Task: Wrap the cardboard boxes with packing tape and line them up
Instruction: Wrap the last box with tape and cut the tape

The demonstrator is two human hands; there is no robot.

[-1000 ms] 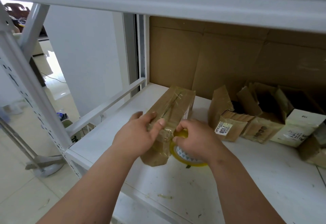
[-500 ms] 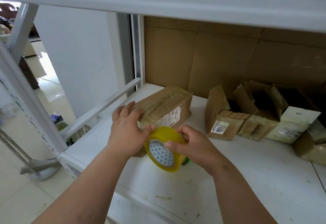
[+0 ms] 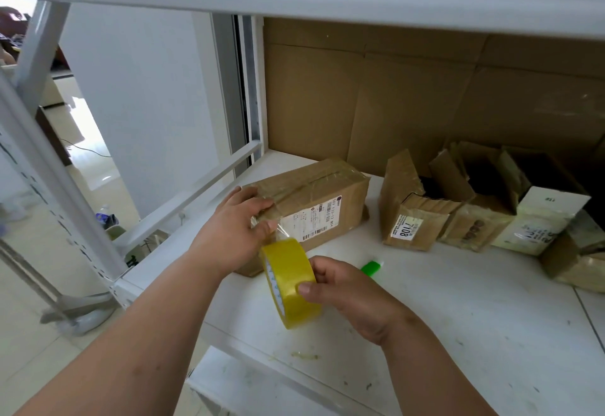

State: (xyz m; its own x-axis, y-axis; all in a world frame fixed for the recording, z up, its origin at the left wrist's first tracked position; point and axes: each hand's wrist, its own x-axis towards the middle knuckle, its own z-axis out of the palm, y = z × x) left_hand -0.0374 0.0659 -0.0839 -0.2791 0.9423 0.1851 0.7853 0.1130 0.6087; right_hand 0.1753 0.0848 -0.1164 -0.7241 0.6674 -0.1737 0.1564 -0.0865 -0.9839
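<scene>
On shelf (image 3: 458, 334) — tape-glossed brown box (image 3: 314, 199)

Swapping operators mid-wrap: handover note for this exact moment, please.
Left hand: rests on the near end of the taped box, thumb pressing the tape strip down.
Right hand: grips the yellow tape roll, held just off the box; a clear strip runs from roll to box, uncut.
Green object, perhaps a cutter, lies on the shelf behind the roll.
Done: this box already carries several tape bands.
Left: sever the strip, then tape the open boxes on the right and line all up.
</scene>
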